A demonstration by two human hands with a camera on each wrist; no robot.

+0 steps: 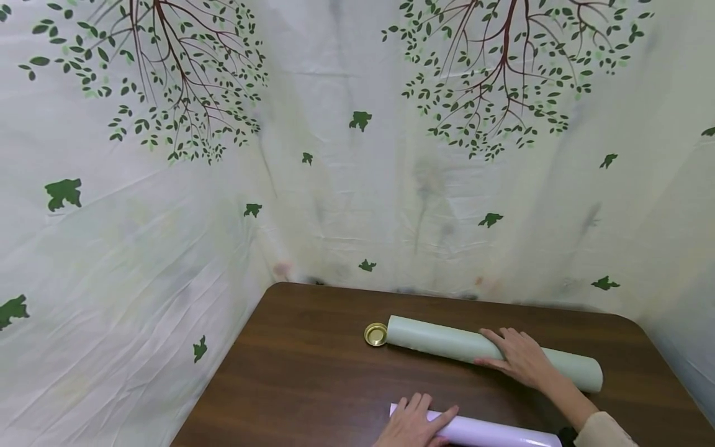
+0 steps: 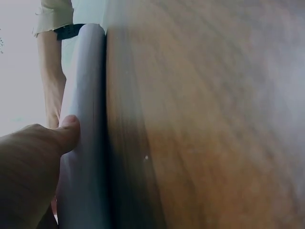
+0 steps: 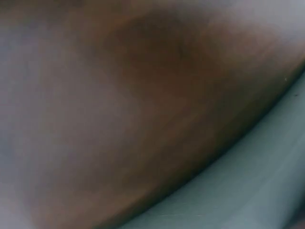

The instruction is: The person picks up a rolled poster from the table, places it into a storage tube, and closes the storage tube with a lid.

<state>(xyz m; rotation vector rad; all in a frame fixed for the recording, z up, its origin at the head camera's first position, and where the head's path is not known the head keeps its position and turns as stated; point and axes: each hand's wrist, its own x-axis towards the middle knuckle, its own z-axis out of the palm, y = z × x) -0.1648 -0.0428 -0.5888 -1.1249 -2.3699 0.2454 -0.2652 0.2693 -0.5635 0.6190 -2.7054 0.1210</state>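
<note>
Both grips on rolls. My right grip [image 1: 522, 357] lies across a thick, pale green, smooth cylindrical roll [image 1: 436, 338] at the far right of the dark brown wood-grain counter [image 1: 301, 372]: fingers over its far side, thumb along the near side, so I'm holding it from above. My left grip [image 1: 412, 425] holds a slimmer, glossy lilac cylindrical roll [image 1: 497, 431] close to its left end, at the near side; the left wrist view has my thumb on its surface, the other fingers hidden there.

Why held so: round things roll, so a hand over each probably steadies them; each grip sits on its own roll, no crossing. Rolls lie apart, green far, lilac near, likely leaving room for both arms.

Long axes: green runs left to right on a slant, left end farther, right end nearer me. Lilac points about the same way, roughly parallel, its near side partly cut off in the head view. Both lie flat.

A shiny gold-coloured round dish [image 1: 376, 334] sits right at green's left end; can't tell if touching. Beige sleeve [image 1: 603, 431] and black band [image 1: 568, 436] by lilac's right end. Right wrist view blurry, no fingers readable.
</note>
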